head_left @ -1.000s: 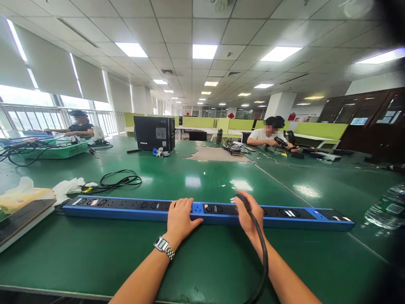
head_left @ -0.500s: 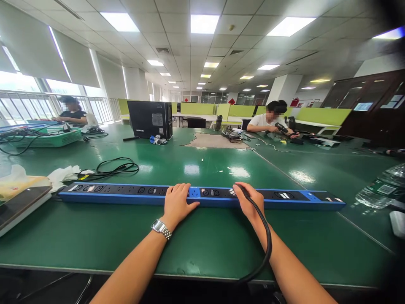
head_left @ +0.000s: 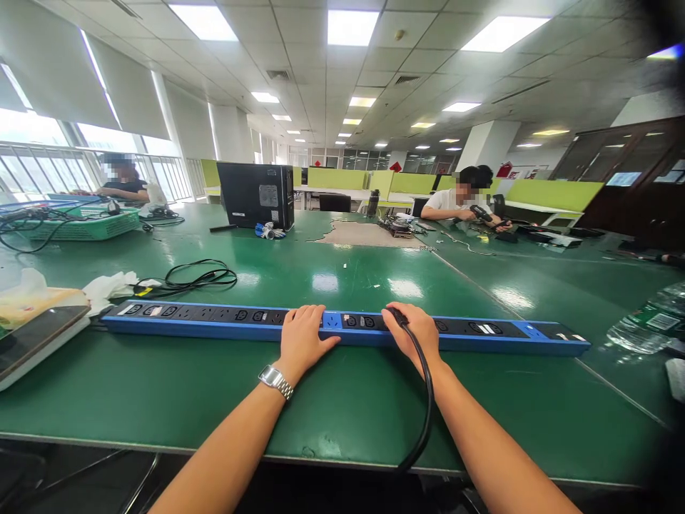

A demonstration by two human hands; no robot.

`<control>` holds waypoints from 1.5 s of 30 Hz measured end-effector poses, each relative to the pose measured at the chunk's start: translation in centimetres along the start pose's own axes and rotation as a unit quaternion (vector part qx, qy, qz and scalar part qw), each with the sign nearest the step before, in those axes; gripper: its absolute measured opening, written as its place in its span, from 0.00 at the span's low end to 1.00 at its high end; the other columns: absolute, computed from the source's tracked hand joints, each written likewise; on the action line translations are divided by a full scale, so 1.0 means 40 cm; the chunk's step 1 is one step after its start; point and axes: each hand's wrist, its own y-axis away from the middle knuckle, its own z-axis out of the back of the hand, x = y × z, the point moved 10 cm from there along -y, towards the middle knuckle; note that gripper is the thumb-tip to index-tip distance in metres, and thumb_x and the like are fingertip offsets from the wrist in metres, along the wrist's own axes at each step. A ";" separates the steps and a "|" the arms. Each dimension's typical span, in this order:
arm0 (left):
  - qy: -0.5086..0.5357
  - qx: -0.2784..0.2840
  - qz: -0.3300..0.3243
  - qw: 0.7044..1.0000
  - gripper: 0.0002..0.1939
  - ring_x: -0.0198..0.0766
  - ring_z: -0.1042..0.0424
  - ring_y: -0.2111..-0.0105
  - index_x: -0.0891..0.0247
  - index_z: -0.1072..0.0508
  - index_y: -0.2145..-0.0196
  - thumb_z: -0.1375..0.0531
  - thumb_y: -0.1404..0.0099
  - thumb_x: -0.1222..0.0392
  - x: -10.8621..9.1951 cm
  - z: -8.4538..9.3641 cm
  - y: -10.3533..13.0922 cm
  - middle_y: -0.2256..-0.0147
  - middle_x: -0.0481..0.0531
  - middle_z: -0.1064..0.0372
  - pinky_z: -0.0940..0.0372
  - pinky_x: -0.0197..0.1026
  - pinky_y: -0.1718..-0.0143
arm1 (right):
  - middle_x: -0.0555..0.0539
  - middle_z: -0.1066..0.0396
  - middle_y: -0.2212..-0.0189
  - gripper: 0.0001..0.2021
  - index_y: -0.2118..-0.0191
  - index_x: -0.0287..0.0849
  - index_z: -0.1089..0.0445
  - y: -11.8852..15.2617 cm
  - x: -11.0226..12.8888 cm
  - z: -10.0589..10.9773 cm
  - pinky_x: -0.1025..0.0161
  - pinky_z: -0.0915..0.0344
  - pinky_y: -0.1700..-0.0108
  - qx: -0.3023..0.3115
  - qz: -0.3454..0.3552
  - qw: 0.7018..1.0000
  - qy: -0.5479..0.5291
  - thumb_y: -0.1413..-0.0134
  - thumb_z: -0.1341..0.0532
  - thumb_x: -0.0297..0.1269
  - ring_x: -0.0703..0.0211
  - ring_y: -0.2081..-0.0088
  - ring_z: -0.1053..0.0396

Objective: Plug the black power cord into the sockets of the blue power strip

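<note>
A long blue power strip [head_left: 214, 328] with a black socket face lies across the table in front of me. My left hand [head_left: 304, 334], a metal-banded watch at its wrist, grips the strip left of centre, fingers over the far edge and thumb spread along the near side. Pinched in my right hand [head_left: 414, 334] is the plug [head_left: 397, 315] of a thick black cord [head_left: 428, 400], held at the sockets right of centre. My fingers cover the plug's front, so I cannot tell whether it sits in a socket. The cord loops down past the table's front edge.
Left of the strip are tissues [head_left: 110, 291], a dark flat-topped box [head_left: 40, 343] and a coiled black cable [head_left: 193, 278]. A water bottle [head_left: 650, 325] lies at right. Farther back are a computer tower [head_left: 254, 196], a green basket [head_left: 90, 227] and two people at work.
My right hand has shifted slightly left along the strip with the plug, uncovering a socket on its right. The cord swings left too. My left hand stays on the strip; the view tilts slightly.
</note>
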 end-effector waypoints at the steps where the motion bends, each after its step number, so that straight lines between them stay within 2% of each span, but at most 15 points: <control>1: 0.001 -0.001 -0.001 1.000 0.29 0.48 0.34 0.45 0.59 0.34 0.47 0.33 0.43 0.47 0.000 0.000 0.000 0.47 0.55 0.29 0.45 0.52 0.42 | 0.47 0.23 0.65 0.17 0.62 0.47 0.23 0.000 -0.001 0.000 0.57 0.36 0.56 0.002 -0.007 1.000 0.008 0.43 0.44 0.50 0.51 0.60 0.29; 10: 0.001 0.002 0.002 1.000 0.29 0.48 0.34 0.45 0.59 0.34 0.46 0.34 0.42 0.47 0.003 0.001 0.000 0.47 0.56 0.29 0.45 0.53 0.42 | 0.46 0.23 0.63 0.15 0.60 0.46 0.25 0.013 0.019 -0.020 0.56 0.38 0.54 0.007 0.033 0.998 0.051 0.41 0.45 0.47 0.50 0.58 0.30; 15: -0.001 0.007 0.002 1.000 0.29 0.48 0.34 0.45 0.59 0.34 0.46 0.34 0.42 0.48 0.002 0.003 0.000 0.47 0.56 0.30 0.45 0.53 0.42 | 0.45 0.23 0.64 0.15 0.58 0.45 0.25 0.023 0.022 -0.037 0.56 0.39 0.53 0.035 0.061 0.994 0.082 0.40 0.44 0.48 0.50 0.58 0.29; 17: -0.001 0.005 0.000 1.000 0.28 0.48 0.34 0.45 0.59 0.34 0.46 0.34 0.42 0.48 0.001 0.003 0.000 0.47 0.56 0.30 0.45 0.53 0.42 | 0.45 0.23 0.64 0.16 0.57 0.45 0.26 0.029 0.021 -0.038 0.55 0.40 0.53 0.029 0.064 0.993 0.090 0.40 0.44 0.48 0.50 0.57 0.29; 21: 0.005 0.002 -0.003 1.000 0.29 0.49 0.34 0.45 0.59 0.34 0.46 0.34 0.42 0.48 0.001 0.002 0.001 0.47 0.56 0.29 0.44 0.53 0.42 | 0.43 0.24 0.59 0.20 0.52 0.44 0.28 0.045 0.011 -0.021 0.52 0.42 0.50 -0.028 0.039 0.994 0.102 0.41 0.43 0.53 0.47 0.54 0.31; 23: 0.010 0.000 -0.003 1.000 0.28 0.49 0.34 0.45 0.58 0.34 0.46 0.34 0.42 0.48 0.001 0.003 0.000 0.47 0.56 0.30 0.44 0.53 0.42 | 0.41 0.24 0.57 0.23 0.54 0.42 0.28 0.050 0.004 -0.013 0.51 0.43 0.50 -0.047 0.028 0.993 0.105 0.43 0.43 0.56 0.45 0.54 0.31; 28: 0.015 0.004 0.008 1.000 0.28 0.49 0.33 0.45 0.58 0.34 0.46 0.34 0.42 0.49 0.003 0.004 -0.002 0.47 0.56 0.29 0.44 0.53 0.42 | 0.42 0.23 0.60 0.24 0.63 0.44 0.25 0.046 -0.015 -0.008 0.51 0.43 0.50 -0.045 0.012 0.996 0.074 0.45 0.44 0.61 0.46 0.55 0.32; 40: 0.012 0.005 0.008 1.000 0.29 0.49 0.33 0.45 0.58 0.34 0.46 0.34 0.42 0.48 0.003 0.006 0.000 0.47 0.56 0.29 0.44 0.53 0.42 | 0.43 0.22 0.63 0.28 0.70 0.45 0.23 0.039 -0.031 0.004 0.48 0.41 0.49 -0.059 -0.023 0.998 0.009 0.50 0.44 0.66 0.44 0.56 0.30; 43: 0.014 0.005 0.004 1.000 0.30 0.50 0.33 0.45 0.58 0.35 0.44 0.35 0.41 0.47 0.003 0.003 0.000 0.47 0.57 0.29 0.44 0.54 0.42 | 0.43 0.22 0.65 0.28 0.69 0.43 0.23 0.027 -0.043 0.018 0.51 0.38 0.53 -0.078 -0.060 0.994 -0.046 0.51 0.43 0.65 0.46 0.60 0.29; 45: 0.018 0.004 0.003 1.000 0.31 0.50 0.34 0.44 0.59 0.36 0.43 0.36 0.40 0.46 0.000 0.003 0.000 0.47 0.58 0.29 0.48 0.56 0.40 | 0.43 0.23 0.69 0.28 0.67 0.40 0.23 0.025 -0.043 0.032 0.55 0.36 0.59 -0.114 -0.096 0.983 -0.105 0.46 0.45 0.63 0.50 0.65 0.29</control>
